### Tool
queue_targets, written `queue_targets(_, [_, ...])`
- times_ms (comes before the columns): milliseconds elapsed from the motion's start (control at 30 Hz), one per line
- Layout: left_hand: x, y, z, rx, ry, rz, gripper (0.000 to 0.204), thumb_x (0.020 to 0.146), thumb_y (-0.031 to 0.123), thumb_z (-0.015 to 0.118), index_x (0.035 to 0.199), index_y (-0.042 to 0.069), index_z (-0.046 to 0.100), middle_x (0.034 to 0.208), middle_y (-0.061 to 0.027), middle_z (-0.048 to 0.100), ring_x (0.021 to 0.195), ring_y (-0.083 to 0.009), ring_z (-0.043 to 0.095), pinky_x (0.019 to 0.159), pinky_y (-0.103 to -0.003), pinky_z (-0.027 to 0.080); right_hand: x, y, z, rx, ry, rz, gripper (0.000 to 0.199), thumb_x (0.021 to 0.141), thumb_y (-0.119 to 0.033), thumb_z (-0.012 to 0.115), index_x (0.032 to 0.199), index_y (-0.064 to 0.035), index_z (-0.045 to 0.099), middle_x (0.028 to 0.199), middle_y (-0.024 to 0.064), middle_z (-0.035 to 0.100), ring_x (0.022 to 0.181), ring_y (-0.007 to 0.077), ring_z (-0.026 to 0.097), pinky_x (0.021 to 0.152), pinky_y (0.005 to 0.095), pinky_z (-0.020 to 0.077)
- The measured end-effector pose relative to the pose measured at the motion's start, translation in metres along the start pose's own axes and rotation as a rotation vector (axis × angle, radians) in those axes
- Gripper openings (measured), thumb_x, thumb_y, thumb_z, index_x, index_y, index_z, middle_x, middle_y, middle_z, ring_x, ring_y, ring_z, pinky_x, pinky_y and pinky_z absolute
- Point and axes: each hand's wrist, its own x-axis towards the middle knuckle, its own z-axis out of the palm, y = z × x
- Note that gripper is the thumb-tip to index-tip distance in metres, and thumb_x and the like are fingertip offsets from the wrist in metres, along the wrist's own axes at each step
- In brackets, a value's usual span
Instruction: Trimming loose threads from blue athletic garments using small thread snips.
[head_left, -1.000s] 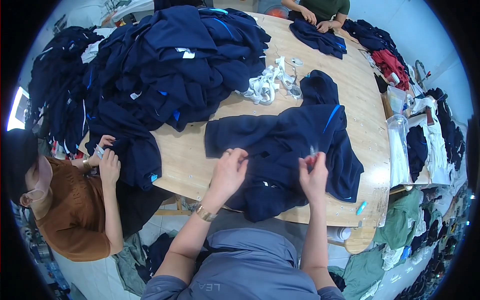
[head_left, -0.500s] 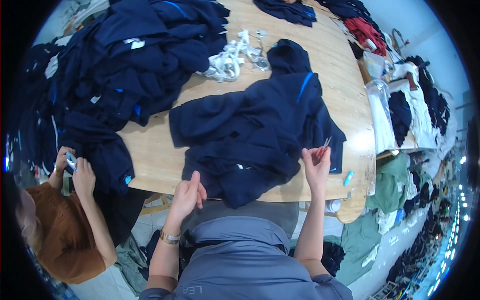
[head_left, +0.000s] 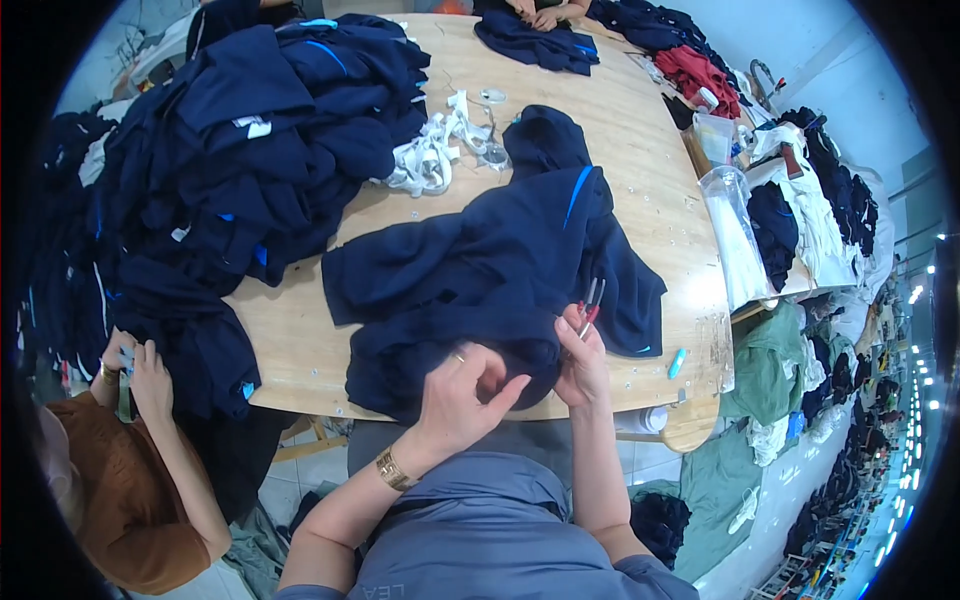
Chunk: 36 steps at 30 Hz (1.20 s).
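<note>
A dark navy garment (head_left: 480, 245) with a bright blue stripe lies rumpled on the table before me. Over its near edge hovers my left hand (head_left: 465, 398), fingers loosely bent and thumb held apart, with nothing visible in it; whether it touches the cloth I cannot tell. Just to the right, my right hand (head_left: 583, 365) is closed around a small pair of thread snips (head_left: 590, 312) with red grips. The metal blades point up and away from me, above the cloth. Part of the garment's near edge is hidden by my hands.
A tall heap of navy garments (head_left: 270, 140) covers the table's left side. White tape pieces (head_left: 430, 155) lie beyond my garment, and a turquoise marker-like stick (head_left: 677, 363) lies right. A co-worker in brown (head_left: 125, 490) handles cloth at left; another person's hands (head_left: 540, 15) work at the far edge.
My left hand has moved right and away from me, over the garment. My right hand with the snips has come left, closer to it. The garment's near flap no longer hangs as low.
</note>
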Motion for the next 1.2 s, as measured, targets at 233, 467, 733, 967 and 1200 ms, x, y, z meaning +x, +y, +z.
queue_targets(233, [0.031,-0.023,-0.03,0.135,-0.08,0.244,0.051,0.066,0.002,0.063,0.115,0.009,0.053,0.115,-0.0106,0.057,0.117,-0.0265,0.048,0.102,-0.044,0.031,0.026,0.011,0.036,-0.138,-0.126,0.19,0.026,0.082,-0.004,0.064,0.081,-0.0146,0.04,0.073,-0.0045,0.05,0.066,0.0024,0.05,0.057,0.0171,0.0416])
queue_targets(467, [0.035,-0.036,-0.05,0.285,0.188,-0.054,0.012,0.073,0.009,0.056,0.082,0.002,0.061,0.074,-0.0169,0.062,0.073,-0.0353,0.058,0.077,-0.04,0.045,0.025,0.044,0.036,-0.883,-0.145,-0.522,0.045,0.069,-0.018,0.079,0.085,-0.005,0.039,0.084,0.0074,0.051,0.076,0.0151,0.05,0.07,0.026,0.0418])
queue_targets(733, [0.019,-0.051,-0.064,-0.618,0.012,-0.599,0.018,0.082,0.014,0.056,0.071,0.0,0.059,0.062,0.003,0.053,0.056,-0.011,0.047,0.058,-0.025,0.042,0.015,0.06,0.034,-0.905,-0.278,-0.373,0.034,0.067,-0.004,0.067,0.085,-0.005,0.038,0.079,0.0061,0.046,0.07,0.0167,0.045,0.066,0.0264,0.0391])
queue_targets(967, [0.017,-0.036,-0.068,-0.09,-0.153,-0.291,0.023,0.081,0.022,0.068,0.086,0.0,0.065,0.077,0.0013,0.061,0.071,-0.0068,0.054,0.066,-0.023,0.044,0.026,0.049,0.03,-0.258,-0.322,0.199,0.026,0.063,0.001,0.05,0.082,-0.0128,0.038,0.073,-0.0059,0.041,0.066,0.0031,0.042,0.06,0.0157,0.0333])
queue_targets(1200, [0.013,-0.037,-0.066,-0.724,-0.134,-0.508,0.018,0.08,0.01,0.068,0.092,-0.002,0.063,0.084,-0.0015,0.064,0.074,-0.0058,0.056,0.065,-0.02,0.046,0.029,0.052,0.03,-0.336,-0.348,0.064,0.034,0.062,0.002,0.054,0.088,-0.0112,0.036,0.089,0.006,0.053,0.083,0.0145,0.051,0.08,0.0236,0.039])
